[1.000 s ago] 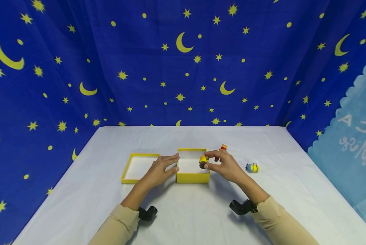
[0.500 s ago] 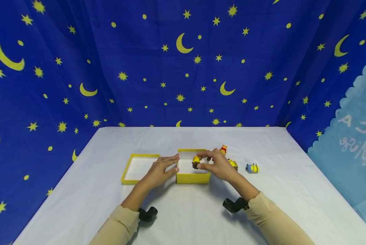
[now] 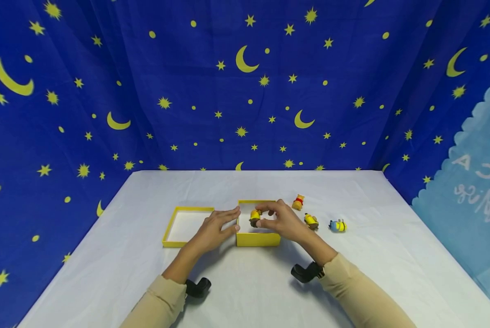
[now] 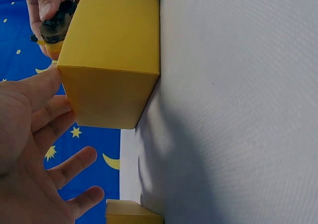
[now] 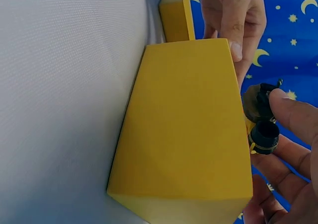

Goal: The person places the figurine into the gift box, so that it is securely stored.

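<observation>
My right hand [image 3: 286, 223] pinches a small yellow toy figure [image 3: 254, 217] with a dark base between thumb and fingers, over the open yellow box [image 3: 258, 240]. In the right wrist view the dark underside of the toy figure [image 5: 257, 105] shows beside the box's rim. Against the box's left wall, my left hand [image 3: 213, 231] rests with its fingers extended. The left wrist view shows the left hand's [image 4: 30, 129] fingertips touching the box [image 4: 114, 30] near its upper edge, the other fingers spread. Part of the box's white inside is hidden by the right hand.
A shallow yellow lid [image 3: 169, 228], white inside, lies left of the box. To the right lie a bear figure in red [image 3: 298, 202], a yellow-and-brown figure [image 3: 311, 221] and a blue-and-yellow figure [image 3: 337, 225]. A blue starry cloth [image 3: 245, 100] hangs behind the white table [image 3: 245, 291].
My right hand has moved left with the toy figure, from the box's right rim to above its left part. The bear and the yellow-and-brown figure are now uncovered. My left hand stays put.
</observation>
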`<state>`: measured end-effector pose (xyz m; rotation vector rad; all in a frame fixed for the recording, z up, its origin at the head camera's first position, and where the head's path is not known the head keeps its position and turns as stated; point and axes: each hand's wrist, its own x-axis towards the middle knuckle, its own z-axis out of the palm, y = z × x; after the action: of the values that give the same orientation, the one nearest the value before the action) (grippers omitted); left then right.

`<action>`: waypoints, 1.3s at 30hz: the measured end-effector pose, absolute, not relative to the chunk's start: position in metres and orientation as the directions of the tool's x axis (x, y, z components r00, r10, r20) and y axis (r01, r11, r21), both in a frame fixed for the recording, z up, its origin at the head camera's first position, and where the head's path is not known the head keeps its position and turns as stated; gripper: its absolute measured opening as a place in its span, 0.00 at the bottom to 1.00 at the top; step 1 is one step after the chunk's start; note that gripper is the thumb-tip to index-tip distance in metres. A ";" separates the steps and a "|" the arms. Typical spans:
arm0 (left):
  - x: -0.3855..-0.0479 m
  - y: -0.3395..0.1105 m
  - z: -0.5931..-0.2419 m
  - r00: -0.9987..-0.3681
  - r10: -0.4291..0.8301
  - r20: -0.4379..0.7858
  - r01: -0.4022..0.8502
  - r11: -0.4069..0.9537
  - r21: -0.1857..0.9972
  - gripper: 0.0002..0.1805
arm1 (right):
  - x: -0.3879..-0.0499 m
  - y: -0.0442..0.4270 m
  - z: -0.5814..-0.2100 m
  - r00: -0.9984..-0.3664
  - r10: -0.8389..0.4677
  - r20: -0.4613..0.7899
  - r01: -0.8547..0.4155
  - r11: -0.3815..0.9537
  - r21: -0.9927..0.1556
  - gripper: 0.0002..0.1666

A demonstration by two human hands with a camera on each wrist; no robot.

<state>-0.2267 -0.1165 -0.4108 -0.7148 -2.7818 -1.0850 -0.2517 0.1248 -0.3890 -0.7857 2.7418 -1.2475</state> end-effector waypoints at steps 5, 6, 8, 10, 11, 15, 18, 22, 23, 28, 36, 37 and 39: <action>-0.226 -0.117 -0.411 -0.892 0.397 0.218 0.438 0.634 0.637 0.26 | -0.255 0.120 -0.392 -0.850 -0.489 0.195 -0.467 0.530 -0.707 0.27; -0.226 -0.117 -0.411 -0.892 0.398 0.215 0.437 0.633 0.639 0.26 | -0.256 0.119 -0.392 -0.847 -0.494 0.196 -0.471 0.529 -0.706 0.27; -0.225 -0.117 -0.411 -0.894 0.398 0.205 0.429 0.632 0.645 0.26 | -0.257 0.118 -0.393 -0.842 -0.501 0.198 -0.479 0.528 -0.701 0.27; -0.225 -0.117 -0.411 -0.894 0.399 0.205 0.430 0.636 0.641 0.26 | -0.258 0.117 -0.394 -0.837 -0.509 0.201 -0.489 0.529 -0.694 0.27; -0.225 -0.117 -0.411 -0.895 0.397 0.205 0.429 0.637 0.641 0.26 | -0.258 0.116 -0.395 -0.837 -0.510 0.198 -0.487 0.531 -0.693 0.27; -0.226 -0.116 -0.412 -0.895 0.393 0.212 0.431 0.638 0.638 0.26 | -0.261 0.113 -0.397 -0.823 -0.532 0.202 -0.509 0.530 -0.678 0.27; -0.227 -0.116 -0.413 -0.893 0.393 0.218 0.435 0.635 0.638 0.26 | -0.263 0.111 -0.399 -0.813 -0.548 0.197 -0.518 0.527 -0.673 0.27; -0.227 -0.116 -0.414 -0.889 0.396 0.231 0.446 0.630 0.636 0.26 | -0.264 0.109 -0.400 -0.817 -0.553 0.166 -0.503 0.540 -0.675 0.26; -0.227 -0.116 -0.413 -0.888 0.397 0.233 0.448 0.629 0.635 0.26 | -0.265 0.108 -0.401 -0.818 -0.553 0.159 -0.499 0.546 -0.673 0.26; -0.227 -0.117 -0.411 -0.891 0.399 0.216 0.439 0.634 0.636 0.26 | -0.267 0.106 -0.401 -0.811 -0.565 0.155 -0.518 0.569 -0.639 0.25; -0.228 -0.117 -0.411 -0.891 0.399 0.218 0.441 0.640 0.629 0.26 | -0.267 0.100 -0.397 -0.801 -0.586 0.122 -0.544 0.628 -0.556 0.23; -0.228 -0.117 -0.411 -0.891 0.398 0.219 0.440 0.640 0.629 0.26 | -0.267 0.099 -0.397 -0.802 -0.586 0.114 -0.542 0.633 -0.552 0.23; -0.227 -0.117 -0.411 -0.892 0.395 0.221 0.440 0.644 0.626 0.26 | -0.267 0.099 -0.397 -0.805 -0.586 0.095 -0.535 0.646 -0.545 0.23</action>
<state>-0.2274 -0.1168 -0.4112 -0.7102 -2.7903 -1.0879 -0.2668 0.0986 -0.3967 -0.9449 2.7673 -0.8716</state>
